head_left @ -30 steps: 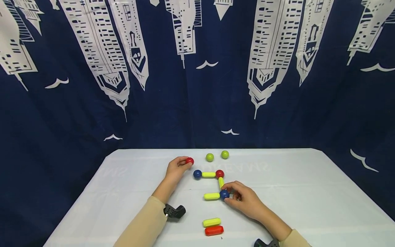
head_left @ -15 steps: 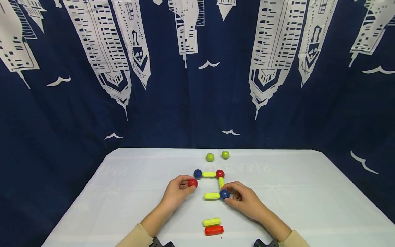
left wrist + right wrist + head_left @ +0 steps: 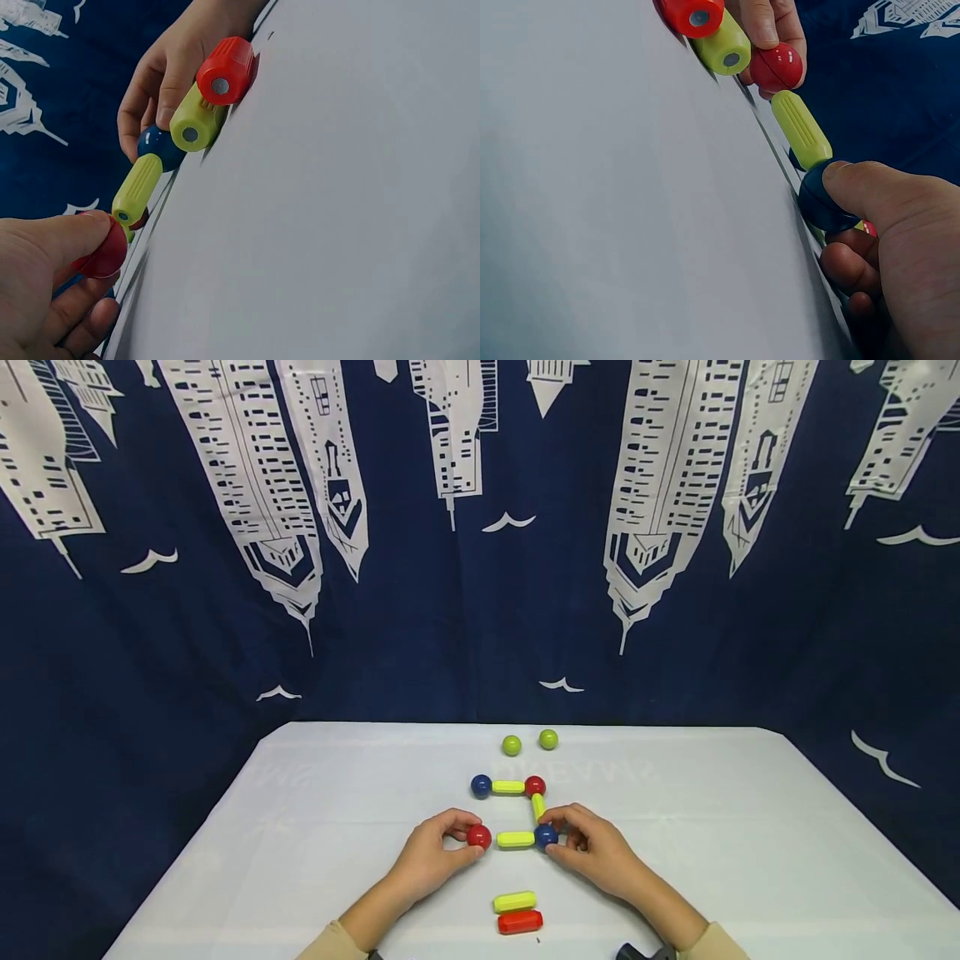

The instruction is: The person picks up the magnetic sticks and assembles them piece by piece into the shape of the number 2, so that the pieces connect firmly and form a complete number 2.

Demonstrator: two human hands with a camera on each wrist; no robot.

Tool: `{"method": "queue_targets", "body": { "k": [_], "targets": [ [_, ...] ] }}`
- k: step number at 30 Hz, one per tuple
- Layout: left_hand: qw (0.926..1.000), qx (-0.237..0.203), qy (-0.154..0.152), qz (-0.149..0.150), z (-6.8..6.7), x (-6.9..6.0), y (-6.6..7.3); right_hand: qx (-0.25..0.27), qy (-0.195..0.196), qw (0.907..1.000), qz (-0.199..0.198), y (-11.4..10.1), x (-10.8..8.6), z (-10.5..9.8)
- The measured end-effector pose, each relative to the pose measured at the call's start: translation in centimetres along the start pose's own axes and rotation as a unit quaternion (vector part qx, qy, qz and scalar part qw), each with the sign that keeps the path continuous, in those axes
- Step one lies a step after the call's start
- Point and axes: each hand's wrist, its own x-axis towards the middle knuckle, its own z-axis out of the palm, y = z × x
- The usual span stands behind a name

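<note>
My left hand (image 3: pixel 435 852) pinches a red ball (image 3: pixel 479 837) between thumb and fingers, just left of the free end of a yellow-green magnetic rod (image 3: pixel 516 840); a small gap seems to part them in the head view. That rod's other end meets a blue ball (image 3: pixel 546 836), which my right hand (image 3: pixel 596 847) grips with thumb and fingers. From this blue ball another yellow-green rod (image 3: pixel 538 806) runs back to a second red ball (image 3: pixel 535 787). A third rod (image 3: pixel 508 787) joins that red ball to another blue ball (image 3: pixel 481 787) on the left.
Nearer me, a loose yellow-green rod (image 3: pixel 514 902) lies alongside a red rod (image 3: pixel 520 922), with metal discs showing at their ends in the wrist views. Two green balls (image 3: pixel 512 745) sit toward the back of the white table (image 3: pixel 712 810). A dark blue printed curtain (image 3: pixel 465 610) hangs behind.
My left hand has brought the red ball from the back left toward me, past the far blue ball, to beside the near rod's end. My right hand has stayed on its blue ball.
</note>
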Motion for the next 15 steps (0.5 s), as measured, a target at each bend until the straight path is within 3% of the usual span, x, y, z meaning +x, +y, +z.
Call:
{"method": "queue_targets", "body": {
  "k": [11,15],
  "targets": [
    [0.9953,0.081,0.024,0.047,0.23,-0.16,-0.48,-0.002,-0.004,0.9998,-0.019,0.03,-0.01,-0.03],
    [0.9946,0.089,0.026,0.048,0.32,-0.16,-0.55,-0.001,-0.007,0.9998,-0.021,0.01,-0.11,-0.09]
  ]
}}
